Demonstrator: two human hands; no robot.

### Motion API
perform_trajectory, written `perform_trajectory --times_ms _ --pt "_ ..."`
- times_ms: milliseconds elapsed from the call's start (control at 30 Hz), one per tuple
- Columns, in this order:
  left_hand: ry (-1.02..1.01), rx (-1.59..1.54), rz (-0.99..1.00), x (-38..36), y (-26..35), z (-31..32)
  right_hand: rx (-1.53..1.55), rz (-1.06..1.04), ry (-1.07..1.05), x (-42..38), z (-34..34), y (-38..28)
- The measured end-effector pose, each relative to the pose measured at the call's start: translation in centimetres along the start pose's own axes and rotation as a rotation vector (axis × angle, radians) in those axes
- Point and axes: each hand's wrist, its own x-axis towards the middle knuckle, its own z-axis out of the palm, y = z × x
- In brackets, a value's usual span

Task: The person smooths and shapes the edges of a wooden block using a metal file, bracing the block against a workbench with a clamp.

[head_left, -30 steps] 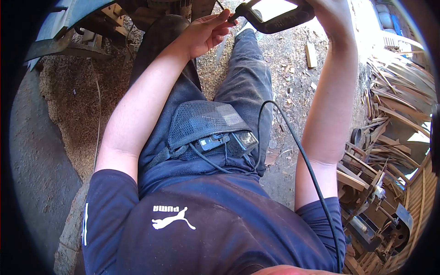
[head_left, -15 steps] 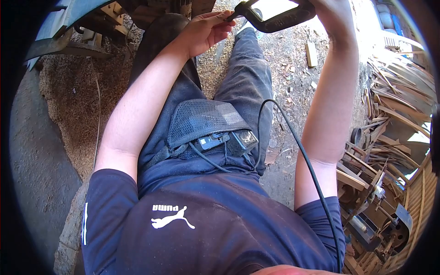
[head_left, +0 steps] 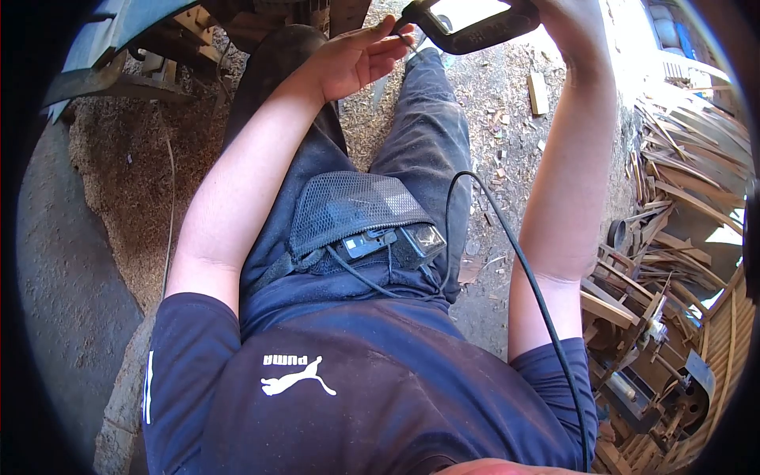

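A dark metal C-clamp [head_left: 492, 32] is held up at the top of the view, its upper part cut off by the frame edge. My left hand [head_left: 358, 63] has its thumb and fingers about the clamp's screw end, where a thin turning bar [head_left: 408, 43] pokes out between them. At the clamp's other side, my right hand [head_left: 571, 25] grips the frame; its fingers are mostly out of sight. Whatever the clamp's jaws hold, if anything, is beyond the top edge.
My legs in dark trousers [head_left: 419, 119] stretch forward, a mesh pouch [head_left: 356, 199] with devices at my waist. A black cable [head_left: 514, 237] loops to the right. Wood offcuts [head_left: 689, 190] and machinery [head_left: 649, 388] lie right, a small block [head_left: 537, 93] ahead, sawdust [head_left: 119, 182] left.
The clamp's turning bar has swung to a different angle. My left fingers have shifted and loosened around it, while the clamp and right hand have moved up slightly.
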Motion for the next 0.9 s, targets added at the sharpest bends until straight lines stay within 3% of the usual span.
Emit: perform_trajectory --times_ms 33,67,100,133,167,200,233,300,333,367,433,500,700,900 --pt "-0.039 -0.082 -0.014 1.0 -0.9 -1.9 0.053 0.012 0.009 -0.1 0.2 0.0" --pt "-0.104 -0.155 -0.043 2.4 -1.4 -4.1 -0.040 0.150 0.002 0.0 0.7 -1.5" --pt "0.031 -0.166 0.070 0.4 -1.4 -2.7 -0.113 0.056 -0.003 0.6 0.1 0.6" --pt "-0.209 -0.405 -0.034 1.7 -1.4 -5.3 -0.347 0.095 0.099 0.0 0.4 -1.5" --pt "-0.288 -0.421 -0.014 2.3 -1.4 -6.4 -0.314 0.248 0.037 0.2 0.3 -3.2" --pt "-0.214 -0.375 0.038 3.3 -1.6 -8.2 -0.267 -0.073 0.075 2.1 -0.6 3.5" --pt "-0.043 -0.200 0.015 2.9 -0.9 -8.3 -0.182 -0.095 0.104 1.9 -0.5 3.6" --pt "-0.049 -0.062 0.111 1.8 -0.7 -6.3 -0.430 -0.109 0.209 3.4 -0.1 4.5" --pt "-0.054 0.147 0.151 2.8 -1.2 -9.1 -0.534 -0.201 0.229 4.5 0.0 5.6" --pt "-0.121 -0.077 0.035 3.6 -0.3 -9.8 -0.413 -0.154 0.235 4.6 0.2 5.7" --pt "-0.222 -0.133 -0.003 2.7 -0.9 -10.8 -0.435 -0.114 0.223 2.7 1.8 4.9" --pt "-0.108 -0.162 -0.070 2.8 -0.4 -11.2 -0.401 -0.119 0.219 2.4 2.1 4.7" --pt "-0.608 -0.383 -0.207 4.0 0.4 -9.7 -0.424 -0.007 0.152 1.7 1.1 2.6" --pt "-0.703 -0.514 -0.400 7.2 1.1 -13.1 -0.466 -0.041 0.135 2.9 1.1 3.2"
